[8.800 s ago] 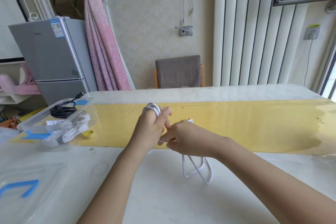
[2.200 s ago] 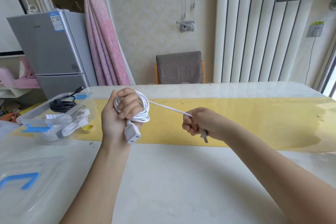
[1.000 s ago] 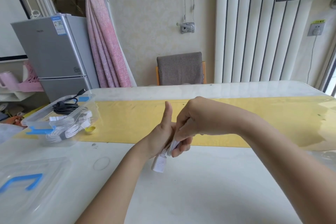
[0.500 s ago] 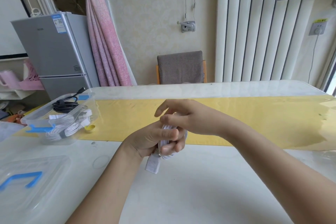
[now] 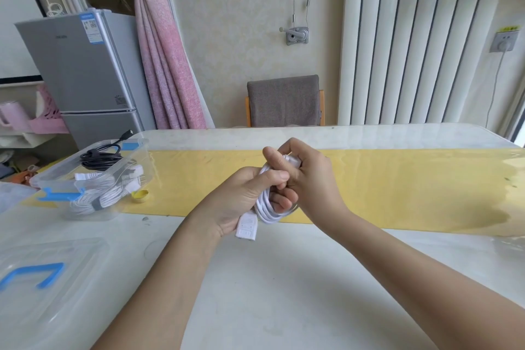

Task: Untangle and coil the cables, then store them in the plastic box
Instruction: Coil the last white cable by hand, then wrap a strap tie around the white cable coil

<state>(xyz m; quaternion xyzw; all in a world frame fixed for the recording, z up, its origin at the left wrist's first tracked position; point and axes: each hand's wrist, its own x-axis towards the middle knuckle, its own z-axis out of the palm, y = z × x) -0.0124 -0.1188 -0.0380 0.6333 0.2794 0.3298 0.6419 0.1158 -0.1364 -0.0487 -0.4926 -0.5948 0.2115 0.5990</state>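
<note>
White tabletop (image 5: 284,293) lies under you; mid-frame, your right hand (image 5: 312,179) pinches the loose end (image 5: 292,162) to tuck it, while your left hand (image 5: 241,202) curls round the white cable coil (image 5: 267,212) — likely to stop its loops springing. Plastic box (image 5: 140,152) waits open at frame left.

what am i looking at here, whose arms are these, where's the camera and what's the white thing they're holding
There is no machine here. A person wears a camera on the head, so this one picture looks forward and down at their own arms. The left hand grips a coiled white cable, and its flat connector sticks out below. The right hand pinches the cable's other end. On the table stands a clear plastic box holding white cables and a black cable. A clear lid lies nearer, and a yellow cap lies beside the box.
</note>
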